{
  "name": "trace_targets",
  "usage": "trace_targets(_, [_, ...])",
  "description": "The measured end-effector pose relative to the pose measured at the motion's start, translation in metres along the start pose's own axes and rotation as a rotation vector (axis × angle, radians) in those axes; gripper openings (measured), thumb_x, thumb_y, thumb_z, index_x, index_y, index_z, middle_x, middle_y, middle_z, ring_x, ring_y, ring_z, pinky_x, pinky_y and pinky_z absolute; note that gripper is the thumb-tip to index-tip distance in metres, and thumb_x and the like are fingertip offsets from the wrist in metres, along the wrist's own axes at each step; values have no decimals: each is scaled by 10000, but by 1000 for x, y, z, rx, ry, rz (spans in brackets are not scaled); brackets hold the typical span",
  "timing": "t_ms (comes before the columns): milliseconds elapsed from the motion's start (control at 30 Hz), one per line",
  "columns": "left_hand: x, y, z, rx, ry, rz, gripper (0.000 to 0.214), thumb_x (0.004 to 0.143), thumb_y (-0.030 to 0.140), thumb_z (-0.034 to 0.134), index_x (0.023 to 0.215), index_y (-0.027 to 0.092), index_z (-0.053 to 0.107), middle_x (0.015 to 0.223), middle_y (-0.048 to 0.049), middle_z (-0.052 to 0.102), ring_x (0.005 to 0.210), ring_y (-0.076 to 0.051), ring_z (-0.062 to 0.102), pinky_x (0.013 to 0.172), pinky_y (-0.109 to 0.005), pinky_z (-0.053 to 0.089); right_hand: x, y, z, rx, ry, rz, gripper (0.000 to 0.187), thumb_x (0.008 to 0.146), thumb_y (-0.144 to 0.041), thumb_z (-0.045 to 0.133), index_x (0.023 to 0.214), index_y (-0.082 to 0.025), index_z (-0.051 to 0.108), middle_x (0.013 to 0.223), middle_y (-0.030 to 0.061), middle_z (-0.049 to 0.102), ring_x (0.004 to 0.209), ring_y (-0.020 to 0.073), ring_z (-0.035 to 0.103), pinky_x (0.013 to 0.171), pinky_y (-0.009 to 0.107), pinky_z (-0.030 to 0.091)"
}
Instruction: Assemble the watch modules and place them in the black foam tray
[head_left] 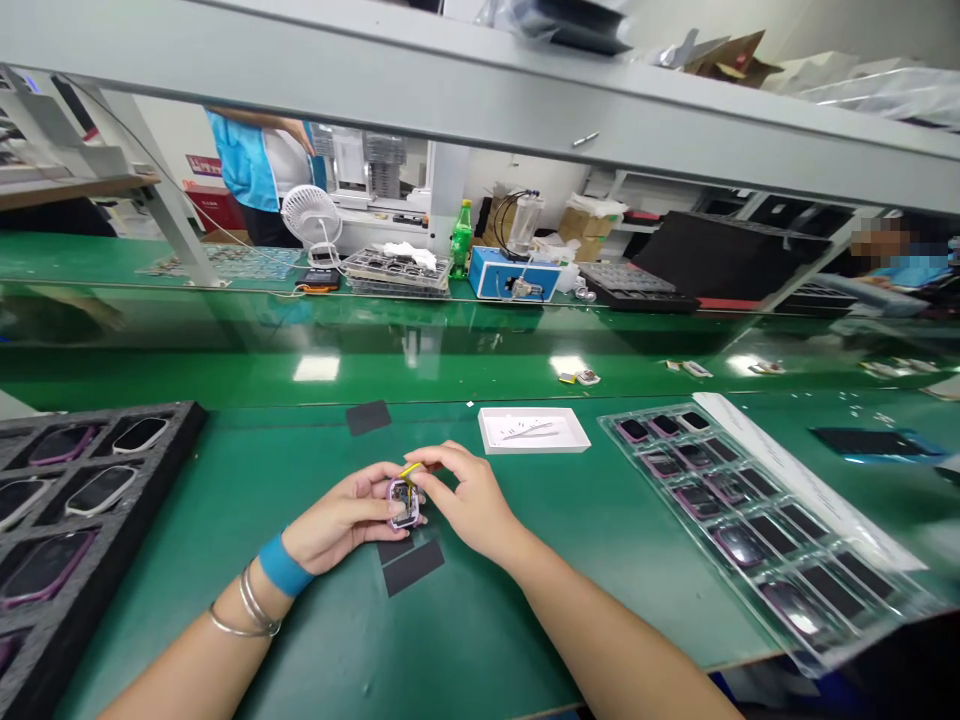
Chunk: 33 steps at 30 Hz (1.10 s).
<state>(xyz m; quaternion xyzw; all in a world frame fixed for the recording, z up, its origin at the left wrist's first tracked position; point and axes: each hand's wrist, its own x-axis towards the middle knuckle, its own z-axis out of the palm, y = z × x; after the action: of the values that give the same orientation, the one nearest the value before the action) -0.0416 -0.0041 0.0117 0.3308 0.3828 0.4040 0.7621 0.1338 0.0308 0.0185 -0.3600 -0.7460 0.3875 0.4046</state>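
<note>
My left hand (349, 518) grips a small purple-framed watch case (405, 503), its inner parts facing up. The left thumb lies across its face. My right hand (469, 495) pinches a yellow tab (409, 471) at the top edge of the case between thumb and forefinger. Whether the tab is fixed to the case I cannot tell. Below the hands, black rectangular sheets (414, 568) lie on the green mat. A white box lid (534, 430) holding tweezers and tiny parts stands just beyond my right hand.
A black foam tray (142, 530) of framed watch cases stands at left. On the right lies a clear plastic tray (750, 620) with several watch parts. Behind runs a green conveyor belt (450, 375) with small parts on it. A grey shelf beam (420, 75) crosses overhead.
</note>
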Motion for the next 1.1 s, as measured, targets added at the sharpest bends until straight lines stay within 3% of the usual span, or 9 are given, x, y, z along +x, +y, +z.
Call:
trace_targets(267, [5,-7,8,62,172,51,239,664,154,717,881,140,617,763,-40,663,690,-164,657,611,-262,561,-2,4,11,-177,47,-198,178,845,-198,535,980,-232,645,862,10,666,860,138,574,806,270,462])
trace_targets(400, [5,-5,5,78,225,31,214,677,151,696,866,130,597,793,-72,679,696,-191,672,563,-240,549,-2,8,11,-141,72,-74,261,856,-247,511,1110,-230,570,1029,32,636,960,143,563,802,271,461])
trace_targets(500, [3,2,-4,64,280,5,178,690,139,678,842,132,586,855,-90,691,723,-197,678,597,-253,552,-3,8,9,-213,-56,63,143,837,-200,511,915,-204,631,897,16,647,839,135,587,735,262,461])
trace_targets(600, [0,10,-14,34,233,-59,182,698,129,669,861,135,589,876,-97,696,724,-195,675,687,-332,555,-8,6,9,-406,-313,41,105,750,-111,600,695,-183,653,834,16,633,821,153,578,797,301,438])
trace_targets(667, [-2,12,-18,24,170,-101,182,705,126,659,874,136,590,891,-102,694,750,-205,673,739,-375,543,-12,4,12,-514,-369,11,87,723,-96,636,710,-174,671,900,37,623,870,178,565,839,330,422])
trace_targets(833, [-3,10,-18,35,111,-133,166,724,114,631,881,143,588,879,-87,690,821,-211,660,799,-399,520,-14,2,14,-519,-395,46,63,727,-127,668,764,-174,687,954,37,617,907,175,554,858,319,413])
trace_targets(1100, [-3,9,-18,43,100,-147,187,735,119,623,913,152,576,898,-89,691,814,-203,657,829,-430,502,-12,7,19,-454,-322,123,64,722,-134,681,674,-174,668,902,28,587,891,159,533,830,290,421])
